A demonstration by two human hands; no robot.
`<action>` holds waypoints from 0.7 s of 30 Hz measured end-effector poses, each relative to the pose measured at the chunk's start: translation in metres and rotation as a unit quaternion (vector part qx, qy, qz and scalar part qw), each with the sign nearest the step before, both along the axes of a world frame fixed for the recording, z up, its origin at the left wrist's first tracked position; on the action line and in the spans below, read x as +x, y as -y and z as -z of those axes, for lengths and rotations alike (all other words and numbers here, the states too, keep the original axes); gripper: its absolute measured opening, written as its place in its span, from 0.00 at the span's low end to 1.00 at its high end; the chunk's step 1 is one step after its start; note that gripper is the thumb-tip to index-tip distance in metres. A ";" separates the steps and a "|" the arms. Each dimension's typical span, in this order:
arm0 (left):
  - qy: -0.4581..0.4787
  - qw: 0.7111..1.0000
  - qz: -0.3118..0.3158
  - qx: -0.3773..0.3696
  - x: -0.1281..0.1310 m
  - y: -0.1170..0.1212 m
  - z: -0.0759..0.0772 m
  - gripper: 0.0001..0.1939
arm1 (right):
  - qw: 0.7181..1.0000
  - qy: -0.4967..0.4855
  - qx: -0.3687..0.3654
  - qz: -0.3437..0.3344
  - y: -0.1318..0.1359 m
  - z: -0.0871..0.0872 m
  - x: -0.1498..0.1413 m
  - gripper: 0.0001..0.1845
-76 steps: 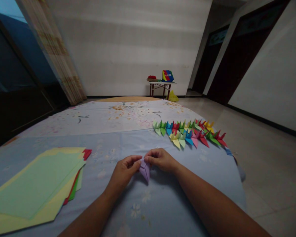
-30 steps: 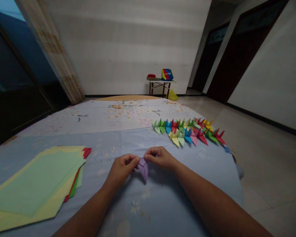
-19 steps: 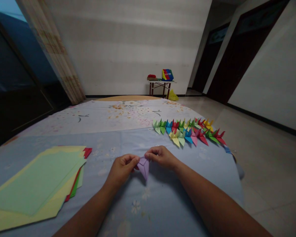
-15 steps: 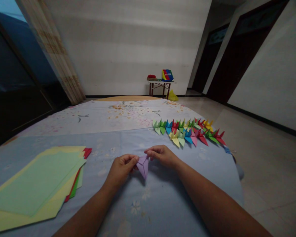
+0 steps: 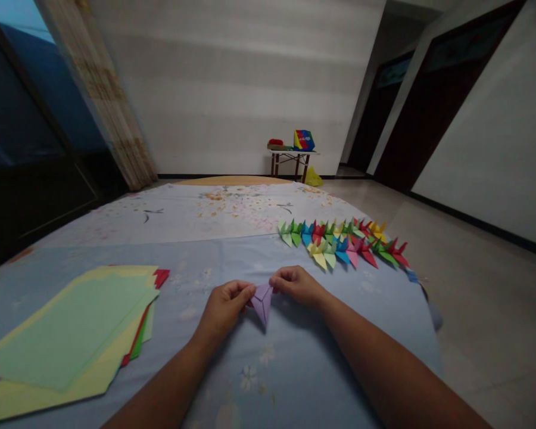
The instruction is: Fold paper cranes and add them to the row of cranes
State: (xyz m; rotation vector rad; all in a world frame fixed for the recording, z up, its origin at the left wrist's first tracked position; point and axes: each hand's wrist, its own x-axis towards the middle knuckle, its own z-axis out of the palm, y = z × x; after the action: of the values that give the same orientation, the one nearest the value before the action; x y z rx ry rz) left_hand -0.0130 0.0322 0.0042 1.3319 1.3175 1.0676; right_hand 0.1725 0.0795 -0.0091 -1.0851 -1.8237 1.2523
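Note:
A small purple folded paper piece [image 5: 262, 301] is held just above the blue flowered cloth [image 5: 295, 369]. My left hand [image 5: 223, 308] pinches its left upper corner and my right hand [image 5: 297, 285] pinches its right upper corner. Both hands have their fingers closed on the paper, and its point hangs downward between them.
Two rows of several coloured folded paper cranes [image 5: 339, 241] lie to the right, behind my hands. A stack of green, yellow and red paper sheets [image 5: 71, 333] lies at the left. A small table [image 5: 290, 159] with a colourful box stands by the far wall. Bare floor [image 5: 482, 286] runs along the right.
The purple piece's top has spread a little wider between my fingers. The view has shifted slightly; my hands stay in the same spot.

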 end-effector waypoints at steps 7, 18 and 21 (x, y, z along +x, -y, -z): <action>0.021 1.000 -0.001 0.000 0.004 -0.001 0.000 0.17 | 0.998 -0.048 0.044 -0.005 -0.002 -0.004 0.007 0.19; -0.003 0.999 0.044 -0.002 0.003 0.000 0.005 0.19 | 0.998 -0.026 0.058 -0.003 0.001 0.000 0.003 0.15; -0.024 0.997 0.067 0.012 0.007 0.002 0.004 0.19 | 0.998 -0.049 0.039 0.012 0.002 0.001 0.000 0.16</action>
State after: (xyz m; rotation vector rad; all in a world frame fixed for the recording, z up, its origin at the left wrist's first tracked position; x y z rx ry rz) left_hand -0.0062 0.0299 0.0002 1.4515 1.2344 0.9673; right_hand 0.1728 0.0777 -0.0099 -0.9826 -1.7672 1.1891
